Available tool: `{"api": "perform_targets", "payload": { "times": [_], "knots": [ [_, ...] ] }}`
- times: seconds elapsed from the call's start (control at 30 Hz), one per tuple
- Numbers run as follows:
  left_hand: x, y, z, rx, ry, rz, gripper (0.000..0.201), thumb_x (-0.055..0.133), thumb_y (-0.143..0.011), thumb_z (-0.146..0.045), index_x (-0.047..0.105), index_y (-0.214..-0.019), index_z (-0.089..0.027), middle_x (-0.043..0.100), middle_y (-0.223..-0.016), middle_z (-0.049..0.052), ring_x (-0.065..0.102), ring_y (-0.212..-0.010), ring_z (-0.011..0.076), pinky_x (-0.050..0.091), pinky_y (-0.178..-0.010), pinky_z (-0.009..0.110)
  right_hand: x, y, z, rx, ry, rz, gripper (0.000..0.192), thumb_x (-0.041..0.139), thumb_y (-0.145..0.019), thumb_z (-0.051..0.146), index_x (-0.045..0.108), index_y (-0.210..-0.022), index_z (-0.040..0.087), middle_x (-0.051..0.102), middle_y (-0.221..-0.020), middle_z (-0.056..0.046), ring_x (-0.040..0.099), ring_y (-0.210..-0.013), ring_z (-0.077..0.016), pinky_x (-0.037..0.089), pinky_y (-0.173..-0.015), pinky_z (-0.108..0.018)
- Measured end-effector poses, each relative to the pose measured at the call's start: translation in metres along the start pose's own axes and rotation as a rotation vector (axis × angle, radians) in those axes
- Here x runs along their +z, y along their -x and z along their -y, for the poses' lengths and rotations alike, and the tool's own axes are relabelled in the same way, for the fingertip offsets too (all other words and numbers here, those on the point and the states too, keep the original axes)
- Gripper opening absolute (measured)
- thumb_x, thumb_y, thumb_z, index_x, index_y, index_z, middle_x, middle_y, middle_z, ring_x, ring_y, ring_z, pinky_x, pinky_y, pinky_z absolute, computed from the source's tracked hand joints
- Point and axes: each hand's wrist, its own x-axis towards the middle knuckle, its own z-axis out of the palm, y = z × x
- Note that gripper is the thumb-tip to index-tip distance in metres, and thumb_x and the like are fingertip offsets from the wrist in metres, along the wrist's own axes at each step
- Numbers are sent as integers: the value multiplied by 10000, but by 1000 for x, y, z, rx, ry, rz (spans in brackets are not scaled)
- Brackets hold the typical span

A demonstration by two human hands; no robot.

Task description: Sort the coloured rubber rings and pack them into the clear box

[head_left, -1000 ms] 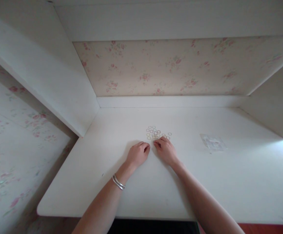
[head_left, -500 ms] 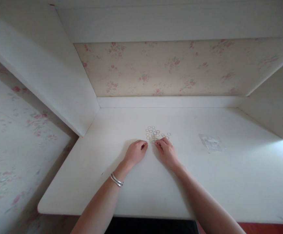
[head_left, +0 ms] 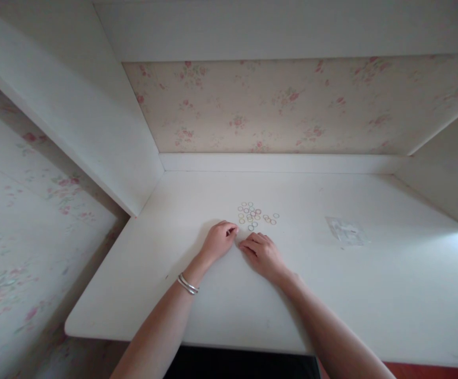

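Observation:
Several thin, small coloured rings (head_left: 254, 214) lie in a loose cluster on the white desk, some overlapping, in yellow, reddish and dark tones. Just left of and nearer than the cluster is my left hand (head_left: 218, 241), with two silver bangles (head_left: 188, 285) on its wrist. Its thumb and forefinger are pinched together; whatever they hold is too small to make out. My right hand (head_left: 264, 255) rests low on the desk in front of the rings, its fingers pressed together near the left fingertips. What lies under those fingers is hidden.
A clear plastic bag (head_left: 347, 231) lies on the desk (head_left: 371, 300) to the right. White panels (head_left: 130, 158) rise at the left and right sides. A floral-papered wall (head_left: 268, 108) stands behind, and a dark seat-like shape (head_left: 245, 363) shows at the front edge.
My right hand has drawn back from the rings, toward me and slightly left, closer to my left hand. The left hand stays pinched in nearly the same place. The view has shifted slightly.

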Motion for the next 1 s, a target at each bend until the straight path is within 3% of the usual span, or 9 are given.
{"api": "perform_targets", "payload": {
  "times": [0.23, 0.37, 0.67, 1.0],
  "knots": [
    [5, 5, -6, -13, -114, 45, 234, 457, -900, -288, 683, -895, -224, 642, -880, 14, 586, -761, 132, 445, -712, 240, -10, -3, -20, 360, -93, -275, 288, 440, -893, 350, 695, -883, 215, 651, -806, -36, 575, -713, -149, 419, -686, -256],
    [10, 5, -11, -30, -190, 53, 244, 452, -908, -318, 689, -902, -259, 643, -894, -4, 599, -783, 131, 427, -682, 233, -14, -5, -34, 510, -100, -334, 277, 459, -852, 348, 703, -859, 215, 677, -820, -32, 591, -709, -156, 421, -684, -262],
    [22, -16, -24, -32, -227, 100, 189, 529, -882, -349, 664, -1003, -297, 653, -1015, -17, 622, -851, 130, 425, -680, 230, -11, -6, -39, 540, -137, -346, 294, 464, -823, 363, 711, -836, 206, 698, -822, -41, 593, -699, -162, 430, -681, -275],
    [22, -16, -16, -52, -199, 142, 154, 522, -876, -260, 670, -851, -229, 653, -938, 15, 611, -836, 150, 433, -707, 251, -10, -7, -39, 535, -140, -288, 289, 469, -828, 378, 714, -854, 228, 705, -861, -33, 608, -733, -166, 434, -691, -279]
  ]
}}
